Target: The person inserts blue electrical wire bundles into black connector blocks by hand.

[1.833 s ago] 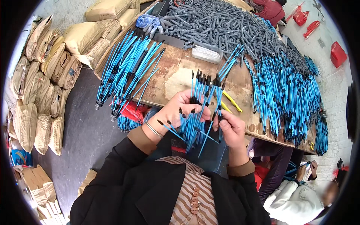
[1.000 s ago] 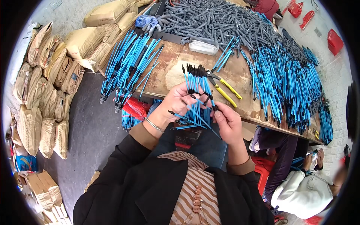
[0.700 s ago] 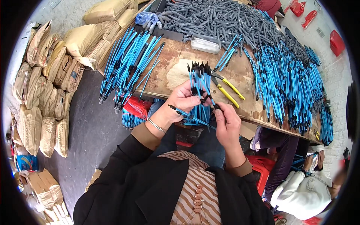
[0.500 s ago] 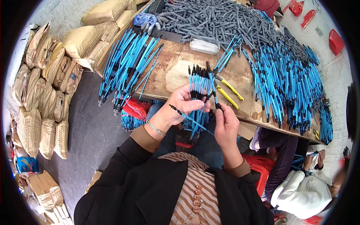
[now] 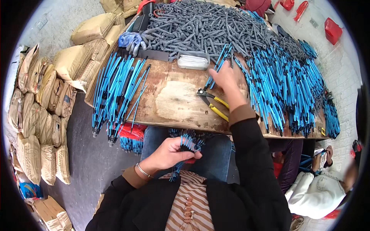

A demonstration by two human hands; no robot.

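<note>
My left hand is closed round a bundle of thin blue rods with black ends, held low over my lap in front of the table edge. My right hand is stretched over the table, thumb and fingers closed about a few blue rods lying there; its fingertips are partly hidden. Just below that hand lie pliers with yellow handles and dark jaws. Close by, a clear plastic box holds thin white pieces.
Grey tubular parts are heaped at the back. Blue rods lie piled at left and right. A blue-grey glove rests at back left. Brown sacks are stacked left. A person in a white top sits at right.
My right hand has left the bundle and moved forward to rods on the table. My left hand has lowered the bundle toward my lap. The view has shifted, too.
</note>
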